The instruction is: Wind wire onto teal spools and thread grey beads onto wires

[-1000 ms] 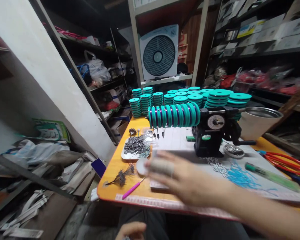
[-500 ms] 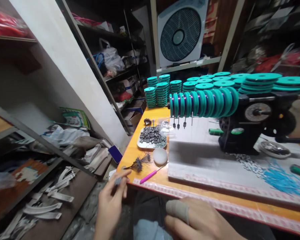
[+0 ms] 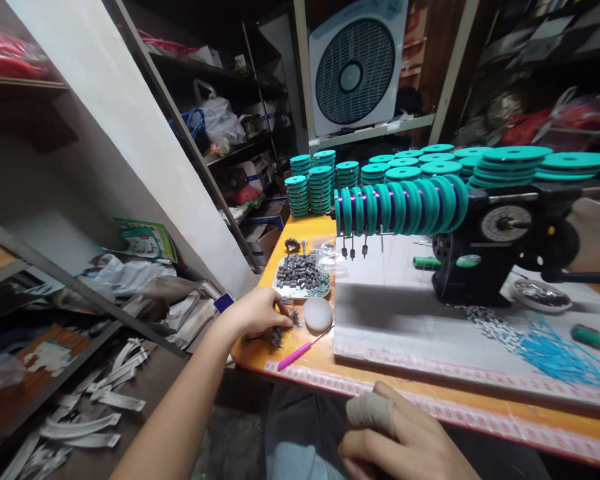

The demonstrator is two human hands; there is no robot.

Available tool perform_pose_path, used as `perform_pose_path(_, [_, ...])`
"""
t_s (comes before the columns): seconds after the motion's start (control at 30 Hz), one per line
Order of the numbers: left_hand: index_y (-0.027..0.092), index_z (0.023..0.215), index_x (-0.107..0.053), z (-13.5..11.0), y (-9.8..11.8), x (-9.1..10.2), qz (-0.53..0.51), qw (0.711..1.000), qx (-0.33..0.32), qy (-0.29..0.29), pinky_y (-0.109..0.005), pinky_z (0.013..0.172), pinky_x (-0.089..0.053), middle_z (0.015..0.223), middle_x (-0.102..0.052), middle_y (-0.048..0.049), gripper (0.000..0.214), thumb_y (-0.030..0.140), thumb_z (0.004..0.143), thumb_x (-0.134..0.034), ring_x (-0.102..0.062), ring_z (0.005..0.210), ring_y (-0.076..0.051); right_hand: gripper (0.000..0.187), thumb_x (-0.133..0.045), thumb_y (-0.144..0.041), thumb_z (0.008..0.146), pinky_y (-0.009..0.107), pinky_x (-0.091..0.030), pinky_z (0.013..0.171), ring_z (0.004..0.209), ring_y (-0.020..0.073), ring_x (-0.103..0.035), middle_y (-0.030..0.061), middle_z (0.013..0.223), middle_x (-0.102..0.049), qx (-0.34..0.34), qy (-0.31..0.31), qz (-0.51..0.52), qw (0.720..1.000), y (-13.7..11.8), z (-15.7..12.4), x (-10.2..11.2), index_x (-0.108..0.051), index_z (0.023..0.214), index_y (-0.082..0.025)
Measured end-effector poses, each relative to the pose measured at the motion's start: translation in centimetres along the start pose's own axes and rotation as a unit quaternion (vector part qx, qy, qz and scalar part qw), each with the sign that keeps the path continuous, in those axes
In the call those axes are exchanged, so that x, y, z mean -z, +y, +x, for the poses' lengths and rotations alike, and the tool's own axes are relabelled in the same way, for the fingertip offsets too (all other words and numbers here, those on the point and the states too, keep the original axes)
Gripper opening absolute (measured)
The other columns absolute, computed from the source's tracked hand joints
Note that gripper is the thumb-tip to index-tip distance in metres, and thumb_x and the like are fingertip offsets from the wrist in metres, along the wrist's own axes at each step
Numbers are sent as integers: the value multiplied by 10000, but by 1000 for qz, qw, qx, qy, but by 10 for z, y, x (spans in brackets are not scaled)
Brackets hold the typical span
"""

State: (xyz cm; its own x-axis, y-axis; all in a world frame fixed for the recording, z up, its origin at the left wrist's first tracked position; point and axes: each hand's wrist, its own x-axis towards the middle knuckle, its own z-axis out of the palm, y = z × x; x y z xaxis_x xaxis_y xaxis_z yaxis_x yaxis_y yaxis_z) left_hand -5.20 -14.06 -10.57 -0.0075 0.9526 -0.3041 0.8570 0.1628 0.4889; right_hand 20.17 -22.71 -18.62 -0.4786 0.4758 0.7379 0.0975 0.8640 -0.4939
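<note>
My left hand (image 3: pixel 260 312) reaches over the table's left corner, fingers bent down at small dark grey bristly clumps (image 3: pixel 277 335). Its fingertips are partly hidden, and I cannot make out what is between them. Just beyond it is a white tray (image 3: pixel 276 291) of small dark grey cylindrical pieces (image 3: pixel 297 270) and thin greenish bits. To its right sit a round whitish disc (image 3: pixel 317 314) and a pink-handled hook tool (image 3: pixel 295 357). Low in front of the table edge, my right hand (image 3: pixel 400 433) is curled, a grey wrap around one finger; whatever it holds is hidden.
A black hand-cranked machine (image 3: pixel 473 267) carries a row of green discs (image 3: pixel 400 205) over a white board (image 3: pixel 380 333). Stacks of green discs (image 3: pixel 320 190) line the back. Blue strips (image 3: pixel 563 353) and a green-handled tool (image 3: pixel 595 339) lie right. A box fan (image 3: pixel 355 73) stands behind.
My left hand has moved from the table's front edge up and forward onto the dark clumps; a small grey thing showed in its fingers before. My right hand has shifted slightly right, still curled.
</note>
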Motion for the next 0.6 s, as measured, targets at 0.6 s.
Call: perform_pose_path(0.6, [208,924,-634,-86,35,-102,-450,860,-14,241,-218,538,-435,653,-671,24,337,426,716,-785,-572,558,-136,174,-618,-89,876,183,-494,602,692,118,-610,11,836,-635,-129,39,117,984,-5,11,27,-695,940,-231])
